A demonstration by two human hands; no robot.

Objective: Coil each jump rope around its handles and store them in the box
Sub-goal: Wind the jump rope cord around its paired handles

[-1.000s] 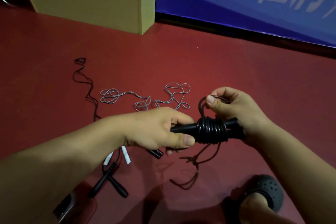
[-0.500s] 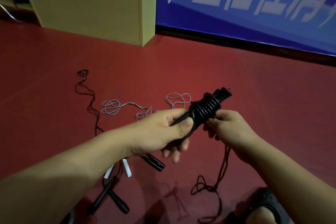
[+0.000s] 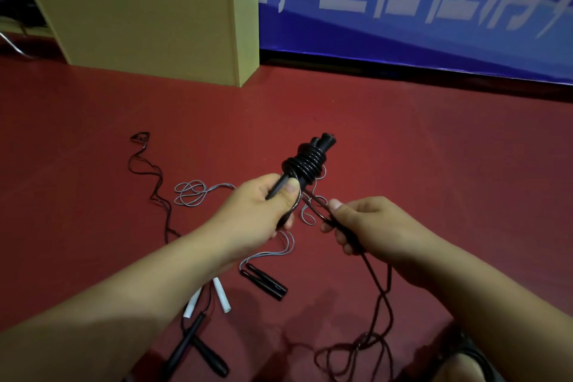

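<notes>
Change since half a second ago: your right hand (image 3: 369, 226) has dropped away from the wound bundle and now sits lower right of it, drawing the loose black cord (image 3: 376, 285) out; the paired handles (image 3: 313, 158) stand steeper, tips pointing up and away from you
Left hand: your left hand (image 3: 263, 208) grips the lower end of the paired handles, thumb pressed flat across them, fingers curled underneath
Right hand: fingers curled round the loose black cord, pinching it just below the bundle
Coil: the black coil (image 3: 305, 166) sits wound in tight turns round the upper part of the handles, held in the air above the red floor (image 3: 418, 149)
Rope tail: from your right hand the cord falls to a loose tangle on the floor at lower right
Box: the cardboard box (image 3: 139, 9) stands at the far left, well apart from the rope you hold
Other ropes: a grey rope (image 3: 189, 194) with black handles (image 3: 265, 281) lies below your hands; a thin black rope (image 3: 155, 183) trails at left; white handles (image 3: 221, 295) and crossed black handles (image 3: 195, 347) lie near your left forearm
Hard to tell: your arms hide where the ropes join their handles; a dark shoe at lower right is cut off; the blue banner (image 3: 434, 9) is blurred
</notes>
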